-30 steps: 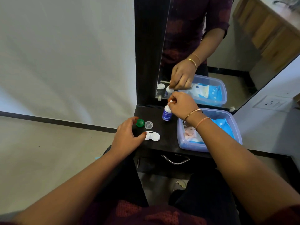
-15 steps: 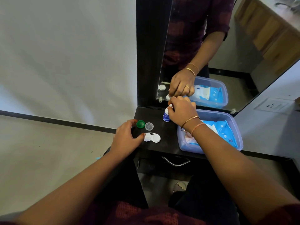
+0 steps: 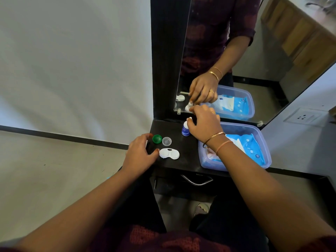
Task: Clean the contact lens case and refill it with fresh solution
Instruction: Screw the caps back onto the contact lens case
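The white contact lens case lies open on the dark shelf, both wells facing up. Its green cap and clear cap sit just behind it. My left hand rests at the shelf's left edge with fingers apart, thumb tip touching the case's left end and index finger close to the green cap. A small blue-and-white solution bottle stands upright near the mirror. My right hand curls around its right side, thumb against its neck.
A clear plastic box with blue wipe packs fills the shelf's right part, under my right wrist. A mirror rises behind the shelf. A drawer handle sits below, and a wall socket at far right.
My right hand has dropped from pinching the bottle's tip to wrapping its side, and the bottle stands slightly lower on the shelf. My left hand has hardly moved.
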